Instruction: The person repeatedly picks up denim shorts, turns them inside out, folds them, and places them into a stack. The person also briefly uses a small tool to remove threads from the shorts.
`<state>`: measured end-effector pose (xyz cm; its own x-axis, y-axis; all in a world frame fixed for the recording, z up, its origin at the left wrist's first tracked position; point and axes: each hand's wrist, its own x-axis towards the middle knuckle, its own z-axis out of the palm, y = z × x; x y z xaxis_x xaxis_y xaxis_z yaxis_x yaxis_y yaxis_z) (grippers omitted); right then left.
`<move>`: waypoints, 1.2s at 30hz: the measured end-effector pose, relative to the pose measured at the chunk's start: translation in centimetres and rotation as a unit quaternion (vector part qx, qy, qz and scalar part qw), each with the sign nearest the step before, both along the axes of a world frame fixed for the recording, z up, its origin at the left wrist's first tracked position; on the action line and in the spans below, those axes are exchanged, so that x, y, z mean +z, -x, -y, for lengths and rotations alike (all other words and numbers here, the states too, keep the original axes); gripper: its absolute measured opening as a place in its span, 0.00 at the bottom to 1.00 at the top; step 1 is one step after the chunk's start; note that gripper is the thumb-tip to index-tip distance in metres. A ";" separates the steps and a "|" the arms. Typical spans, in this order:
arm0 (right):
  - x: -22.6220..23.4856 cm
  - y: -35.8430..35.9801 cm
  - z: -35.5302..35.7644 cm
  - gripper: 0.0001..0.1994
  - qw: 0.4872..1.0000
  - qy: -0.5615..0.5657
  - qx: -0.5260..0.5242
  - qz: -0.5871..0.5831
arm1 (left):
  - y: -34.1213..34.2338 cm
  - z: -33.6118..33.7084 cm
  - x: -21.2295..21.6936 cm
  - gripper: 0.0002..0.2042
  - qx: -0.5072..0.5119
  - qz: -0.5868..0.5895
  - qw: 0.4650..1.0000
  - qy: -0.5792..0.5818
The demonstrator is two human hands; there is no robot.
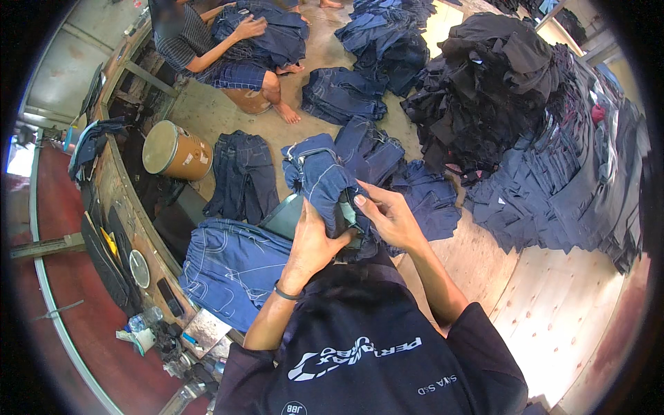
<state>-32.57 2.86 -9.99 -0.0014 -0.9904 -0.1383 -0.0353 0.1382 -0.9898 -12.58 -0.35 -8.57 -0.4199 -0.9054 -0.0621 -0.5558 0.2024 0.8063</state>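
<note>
A pair of blue denim jeans (324, 176) with pale stitching is bunched up in front of my chest. My left hand (312, 242) grips its near left side, thumb pointing toward the cloth's inner opening. At the opposite edge, my right hand (389, 216) pinches the fabric between thumb and fingers. A patch of light greenish cloth shows in the opening between both hands. Lighter blue jeans (232, 266) with loose white threads lie by my left forearm. Darker jeans (242, 173) are spread beyond them. The fingertips behind the held cloth are partly hidden.
A brown drum (181, 152) stands at the left, near a curved wooden bench (128, 183) carrying a phone and a bottle. Dark garments form a tall pile (484, 83) at the right, beside stacked blue-grey cloth pieces (536, 197). A seated person (200, 48) handles denim at the far left.
</note>
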 end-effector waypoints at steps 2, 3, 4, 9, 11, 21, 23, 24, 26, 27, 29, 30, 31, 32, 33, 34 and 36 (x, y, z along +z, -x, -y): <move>0.2 0.3 0.2 0.23 1.000 0.003 0.000 -0.015 | -0.6 0.1 -0.5 0.49 -0.008 -0.011 0.999 -0.050; 0.3 0.4 0.1 0.23 1.000 0.004 0.008 -0.011 | -0.8 0.1 -0.7 0.48 -0.011 -0.027 0.999 -0.045; 0.3 0.6 0.1 0.23 1.000 -0.002 0.007 -0.012 | -1.1 0.1 -0.9 0.47 -0.005 -0.042 0.998 -0.054; -0.5 0.2 -0.5 0.19 0.999 -0.022 -0.024 0.003 | -2.0 0.0 -2.7 0.45 0.024 -0.124 0.989 -0.076; -1.5 -0.7 -0.7 0.17 0.996 -0.021 -0.080 0.021 | -1.8 0.0 -4.1 0.45 0.034 -0.141 0.989 -0.011; -4.7 8.6 2.3 0.14 0.945 0.042 -0.097 -0.308 | -7.4 -1.0 -4.8 0.23 0.194 -0.238 0.948 -0.085; -4.3 11.5 3.9 0.14 0.929 0.033 -0.092 -0.356 | -9.6 -1.6 -3.8 0.24 0.218 -0.241 0.939 -0.112; -4.2 12.6 4.8 0.14 0.923 0.033 -0.088 -0.372 | -10.5 -2.0 -3.5 0.24 0.235 -0.228 0.938 -0.117; -4.4 13.6 6.4 0.13 0.904 0.033 -0.084 -0.417 | -11.9 -3.0 -3.2 0.27 0.284 -0.250 0.914 -0.147; -5.1 13.7 7.2 0.14 0.899 0.019 -0.088 -0.429 | -12.4 -3.5 -3.2 0.27 0.300 -0.252 0.909 -0.140; -7.8 13.0 8.4 0.14 0.885 0.044 -0.092 -0.454 | -13.1 -4.2 -3.2 0.30 0.361 -0.237 0.889 -0.151; -9.8 12.3 9.0 0.14 0.875 0.081 -0.095 -0.468 | -13.3 -4.5 -3.3 0.33 0.389 -0.236 0.876 -0.160; -12.1 11.3 9.5 0.15 0.865 0.076 -0.097 -0.486 | -13.3 -4.7 -3.4 0.36 0.428 -0.222 0.859 -0.172; -14.4 10.1 9.8 0.16 0.860 0.050 -0.089 -0.500 | -13.2 -4.7 -3.4 0.36 0.439 -0.250 0.840 -0.199; -16.7 8.6 10.3 0.17 0.863 0.010 -0.073 -0.500 | -12.9 -4.7 -3.5 0.37 0.459 -0.265 0.817 -0.229; -18.5 6.9 10.5 0.19 0.860 -0.049 -0.056 -0.504 | -12.5 -4.6 -3.5 0.37 0.445 -0.268 0.823 -0.232; -20.3 3.3 10.2 0.22 0.892 -0.081 -0.003 -0.445 | -11.2 -4.1 -3.4 0.37 0.390 -0.248 0.861 -0.215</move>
